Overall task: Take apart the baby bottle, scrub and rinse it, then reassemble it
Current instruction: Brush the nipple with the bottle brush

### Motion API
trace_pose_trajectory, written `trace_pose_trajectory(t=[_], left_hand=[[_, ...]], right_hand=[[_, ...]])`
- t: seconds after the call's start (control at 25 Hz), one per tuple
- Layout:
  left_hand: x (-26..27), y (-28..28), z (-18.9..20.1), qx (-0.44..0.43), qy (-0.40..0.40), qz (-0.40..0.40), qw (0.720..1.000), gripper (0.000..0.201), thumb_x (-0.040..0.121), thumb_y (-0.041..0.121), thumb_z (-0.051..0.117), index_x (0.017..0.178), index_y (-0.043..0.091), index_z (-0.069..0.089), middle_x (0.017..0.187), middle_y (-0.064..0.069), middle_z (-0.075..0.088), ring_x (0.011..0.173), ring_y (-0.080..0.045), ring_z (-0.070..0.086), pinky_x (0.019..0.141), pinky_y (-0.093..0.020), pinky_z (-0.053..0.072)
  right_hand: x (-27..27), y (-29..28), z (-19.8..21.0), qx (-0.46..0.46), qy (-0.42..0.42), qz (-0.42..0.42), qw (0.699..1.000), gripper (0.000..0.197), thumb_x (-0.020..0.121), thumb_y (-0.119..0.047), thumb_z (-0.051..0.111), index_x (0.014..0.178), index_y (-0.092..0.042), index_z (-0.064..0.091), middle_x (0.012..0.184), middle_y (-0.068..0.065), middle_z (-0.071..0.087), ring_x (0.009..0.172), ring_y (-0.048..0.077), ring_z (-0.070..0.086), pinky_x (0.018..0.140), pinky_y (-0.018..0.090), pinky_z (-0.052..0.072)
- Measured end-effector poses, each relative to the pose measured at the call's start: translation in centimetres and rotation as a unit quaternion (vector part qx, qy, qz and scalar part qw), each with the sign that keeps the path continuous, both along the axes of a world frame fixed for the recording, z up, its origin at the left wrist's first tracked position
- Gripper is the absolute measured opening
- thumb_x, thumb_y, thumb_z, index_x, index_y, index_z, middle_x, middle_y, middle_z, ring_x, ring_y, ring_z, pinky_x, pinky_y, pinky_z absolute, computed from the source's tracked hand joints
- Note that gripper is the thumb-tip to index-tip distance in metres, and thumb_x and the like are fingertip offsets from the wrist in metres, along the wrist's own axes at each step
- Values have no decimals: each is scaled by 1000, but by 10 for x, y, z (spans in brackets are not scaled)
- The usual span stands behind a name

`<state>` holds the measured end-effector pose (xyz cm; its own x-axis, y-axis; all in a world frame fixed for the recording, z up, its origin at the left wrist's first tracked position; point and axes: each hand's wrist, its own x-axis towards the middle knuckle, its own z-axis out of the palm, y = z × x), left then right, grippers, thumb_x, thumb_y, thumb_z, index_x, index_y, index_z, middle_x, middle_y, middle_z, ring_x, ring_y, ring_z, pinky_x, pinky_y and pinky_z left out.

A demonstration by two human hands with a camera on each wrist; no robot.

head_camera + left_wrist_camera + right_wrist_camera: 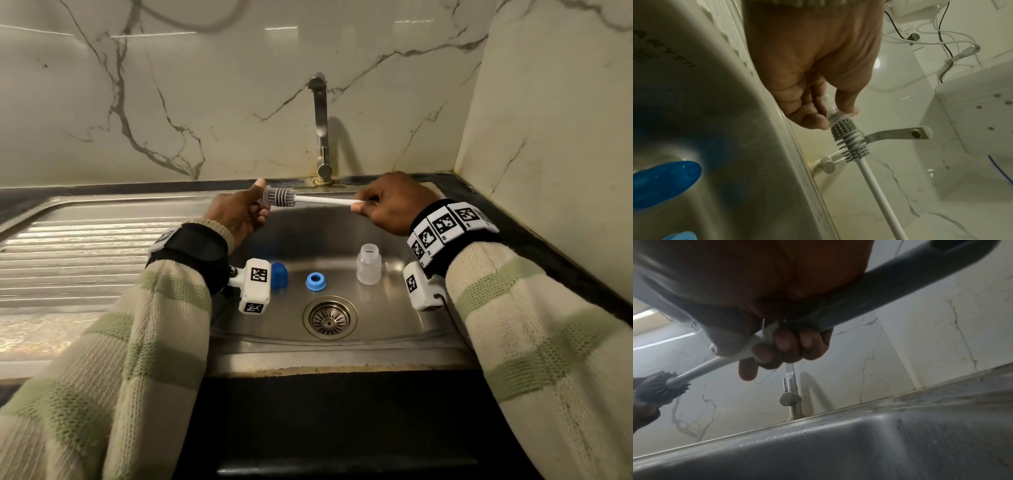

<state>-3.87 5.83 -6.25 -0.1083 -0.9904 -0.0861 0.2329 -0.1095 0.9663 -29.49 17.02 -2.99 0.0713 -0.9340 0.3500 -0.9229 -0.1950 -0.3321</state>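
I'm scrubbing: my left hand (236, 216) pinches the clear teat (835, 113), my right hand (387, 205) grips the bottle brush (310, 198). Next I judge: the bottle body (369, 264) at five o'clock needs brushing.

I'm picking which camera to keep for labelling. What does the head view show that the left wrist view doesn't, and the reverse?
Only the head view: the bottle upright in the sink, the drain, and the right hand gripping the brush handle.
Only the left wrist view: the clear teat pinched in the left hand, with the brush tip in its base.
Both: the brush, tap, blue cap and blue ring.
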Motion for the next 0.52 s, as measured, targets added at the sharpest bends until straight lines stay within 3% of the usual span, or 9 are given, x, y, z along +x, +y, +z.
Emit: trace_pose_trajectory(t=[0.12, 0.2, 0.32, 0.4, 0.52], left_hand=[[-7, 5, 1, -35, 24, -17, 999, 31, 92, 26, 70, 102, -3, 64, 73, -7, 58, 59, -12, 54, 55, -20, 51], [-12, 9, 1, -59, 17, -35, 998, 32, 91, 27, 71, 103, -3, 65, 74, -6, 60, 63, -13, 56, 59, -22, 53], [-16, 9, 3, -55, -10, -13, 998, 27, 93, 27, 69, 92, 2, 61, 60, -1, 51, 56, -12, 52, 55, -22, 50], [-16, 10, 4, -41, -35, 21, 998, 25, 94, 27, 68, 87, 5, 58, 52, 1, 45, 50, -12, 48, 50, -22, 47], [-13, 6, 4, -37, -44, 51, 997, 26, 92, 32, 70, 91, 8, 59, 56, 1, 47, 48, -11, 47, 47, -22, 45]], right_hand=[[-9, -4, 1, 37, -19, -5, 999, 21, 91, -34, 59, 79, -24, 74, 69, -9, 65, 70, 15, 60, 76, 33, 50], [-15, -4, 2, 66, -39, -8, 997, 28, 94, -32, 56, 74, -22, 73, 63, -3, 63, 63, 17, 59, 73, 35, 50], [-13, -3, 0, 61, -17, -1, 998, 26, 94, -35, 59, 82, -19, 76, 75, 3, 70, 71, 20, 62, 72, 31, 49], [-6, -5, -2, 41, 4, 4, 999, 29, 91, -39, 61, 88, -14, 75, 79, 5, 71, 76, 23, 65, 76, 35, 54], [1, -3, 0, 19, 21, 0, 1000, 30, 91, -44, 59, 89, -17, 72, 75, 2, 69, 74, 20, 64, 76, 37, 55]])
